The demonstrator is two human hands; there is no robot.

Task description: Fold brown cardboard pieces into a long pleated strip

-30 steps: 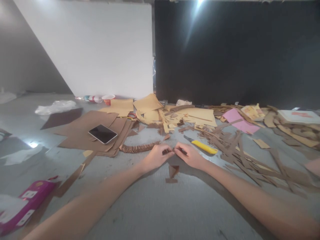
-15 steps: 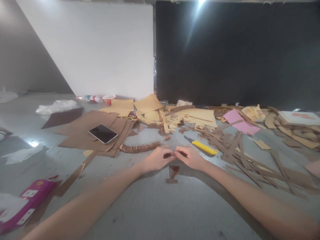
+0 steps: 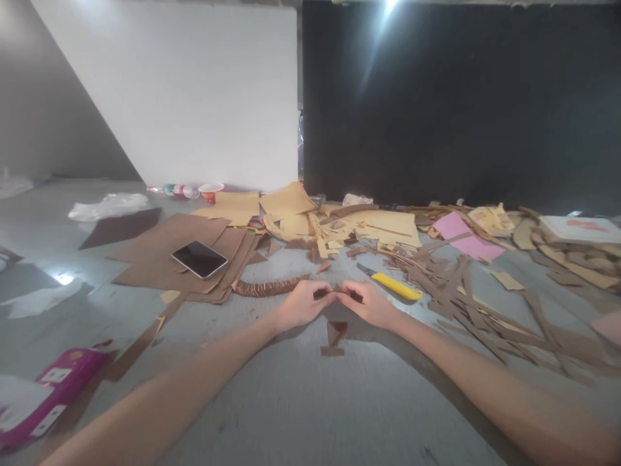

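Observation:
My left hand (image 3: 306, 302) and my right hand (image 3: 365, 303) meet fingertip to fingertip above the grey table. Both are closed in a pinch on a small brown piece of cardboard (image 3: 338, 287), of which only a tip shows between the fingers. Just below them lie a small folded brown piece (image 3: 337, 332) and a short brown strip (image 3: 332, 351). Left of my left hand is a curved row of stacked brown pieces (image 3: 269, 286). A yellow utility knife (image 3: 396, 286), blade out, rests to the right of my right hand.
A phone (image 3: 199, 259) lies on brown cardboard sheets (image 3: 145, 259) at left. A magenta power strip (image 3: 63, 382) sits front left. Brown offcuts (image 3: 466, 298) spread over the right side. Yellow sheets (image 3: 388, 223), a paper cup (image 3: 211, 193) and a bottle (image 3: 181, 191) are at the back.
My fingertips have shifted slightly, and a tip of the brown piece now shows above them. The things on the table look unchanged.

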